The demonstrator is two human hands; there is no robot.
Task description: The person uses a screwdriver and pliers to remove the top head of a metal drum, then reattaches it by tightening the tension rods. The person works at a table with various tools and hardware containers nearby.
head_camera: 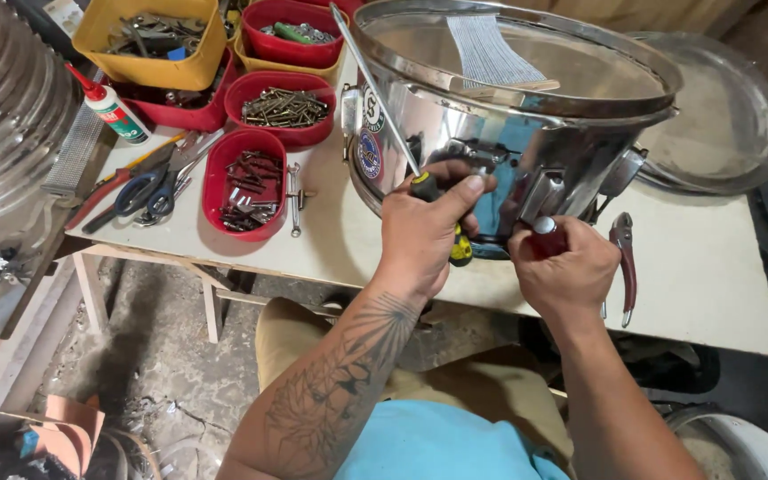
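A shiny chrome snare drum (455, 116) stands on the white table (695, 267) in front of me, its snare wires (486, 49) lying across the clear head. My left hand (424, 227) grips a long screwdriver (384, 107) with a black and yellow handle; its shaft points up and to the left past the drum rim. My right hand (562, 267) is closed around a red-handled tool (546, 236) pressed against the metal fitting (540, 191) on the drum's shell.
Red-handled pliers (624, 262) lie right of my right hand. A loose drum head (722, 116) rests behind the drum. Red and yellow bins (246, 182) of screws and parts, scissors (148, 191), a glue bottle (113, 107) and a metal shell (2, 107) fill the left.
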